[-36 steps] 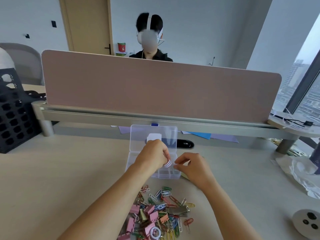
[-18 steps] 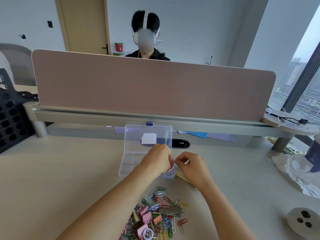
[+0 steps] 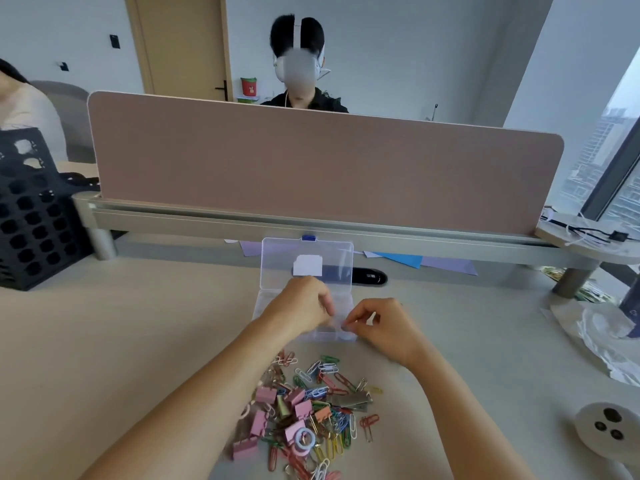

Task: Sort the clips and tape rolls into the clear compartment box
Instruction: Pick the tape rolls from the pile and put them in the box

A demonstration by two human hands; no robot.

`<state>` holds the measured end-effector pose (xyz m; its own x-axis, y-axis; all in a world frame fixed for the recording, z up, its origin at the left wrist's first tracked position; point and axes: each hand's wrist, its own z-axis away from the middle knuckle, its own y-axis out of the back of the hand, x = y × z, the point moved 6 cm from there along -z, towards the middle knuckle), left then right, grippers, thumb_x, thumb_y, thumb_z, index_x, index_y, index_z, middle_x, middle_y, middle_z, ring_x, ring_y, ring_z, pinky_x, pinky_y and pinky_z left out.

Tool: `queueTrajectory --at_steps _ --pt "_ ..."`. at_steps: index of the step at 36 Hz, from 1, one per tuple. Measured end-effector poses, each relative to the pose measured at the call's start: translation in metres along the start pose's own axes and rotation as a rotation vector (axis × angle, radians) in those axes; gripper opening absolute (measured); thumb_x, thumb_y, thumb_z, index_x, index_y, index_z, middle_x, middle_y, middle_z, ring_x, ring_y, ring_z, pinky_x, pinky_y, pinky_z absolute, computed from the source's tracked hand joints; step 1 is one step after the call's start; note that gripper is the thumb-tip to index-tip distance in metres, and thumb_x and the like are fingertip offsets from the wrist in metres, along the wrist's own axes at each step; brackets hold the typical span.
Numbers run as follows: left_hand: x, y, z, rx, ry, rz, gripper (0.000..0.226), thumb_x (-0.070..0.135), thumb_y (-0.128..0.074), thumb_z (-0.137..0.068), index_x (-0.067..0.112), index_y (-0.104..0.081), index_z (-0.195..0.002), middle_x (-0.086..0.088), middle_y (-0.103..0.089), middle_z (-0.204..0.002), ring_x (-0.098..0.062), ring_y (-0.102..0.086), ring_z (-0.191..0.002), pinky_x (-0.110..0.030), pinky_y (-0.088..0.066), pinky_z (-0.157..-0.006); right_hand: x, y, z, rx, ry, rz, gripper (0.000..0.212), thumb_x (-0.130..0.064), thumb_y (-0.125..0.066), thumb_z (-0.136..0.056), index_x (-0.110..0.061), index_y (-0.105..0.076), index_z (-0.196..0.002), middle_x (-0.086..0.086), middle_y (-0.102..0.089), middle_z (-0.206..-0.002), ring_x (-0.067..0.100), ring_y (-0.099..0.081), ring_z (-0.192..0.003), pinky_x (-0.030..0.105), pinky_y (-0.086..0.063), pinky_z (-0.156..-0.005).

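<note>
The clear compartment box (image 3: 304, 317) sits open mid-desk, lid upright, with both hands over its near-right cells. The left hand (image 3: 301, 308) has its fingers curled downward; whether it holds anything cannot be told. The right hand (image 3: 377, 327) pinches thumb to forefinger on something small (too blurred to name). The clip pile (image 3: 308, 407) and a pale tape roll (image 3: 304, 438) lie just nearer: light, slippery wire pieces, probably best pinched singly at the edges.
</note>
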<state>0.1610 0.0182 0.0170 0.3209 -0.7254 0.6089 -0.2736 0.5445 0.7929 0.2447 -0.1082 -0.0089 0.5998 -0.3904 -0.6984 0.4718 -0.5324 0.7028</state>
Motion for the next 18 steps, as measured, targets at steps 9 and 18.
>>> queueTrajectory --at_steps 9,18 --pt "-0.035 0.013 0.06 -0.113 -0.023 0.006 0.012 0.023 -0.08 -0.074 0.028 -0.07 -0.074 0.01 -0.069 -0.081 -0.002 -0.061 -0.072 -0.018 -0.047 -0.064 -0.06 -0.034 0.045 -0.295 0.145 0.129 0.007 -0.028 -0.069 -0.077 -0.034 -0.068 -0.08 -0.022 -0.065 -0.081 0.006 -0.058 -0.074 0.02 -0.049 -0.069" --pt "-0.025 0.009 0.11 -0.256 -0.209 0.083 0.011 0.031 -0.082 -0.072 0.027 -0.074 -0.079 0.012 -0.066 -0.074 0.0 -0.054 -0.064 -0.023 -0.046 -0.063 -0.072 -0.04 0.086 -0.161 0.324 0.232 0.009 -0.029 -0.066 -0.076 -0.037 -0.066 -0.081 -0.015 -0.062 -0.088 0.004 -0.054 -0.089 0.027 -0.04 -0.088"
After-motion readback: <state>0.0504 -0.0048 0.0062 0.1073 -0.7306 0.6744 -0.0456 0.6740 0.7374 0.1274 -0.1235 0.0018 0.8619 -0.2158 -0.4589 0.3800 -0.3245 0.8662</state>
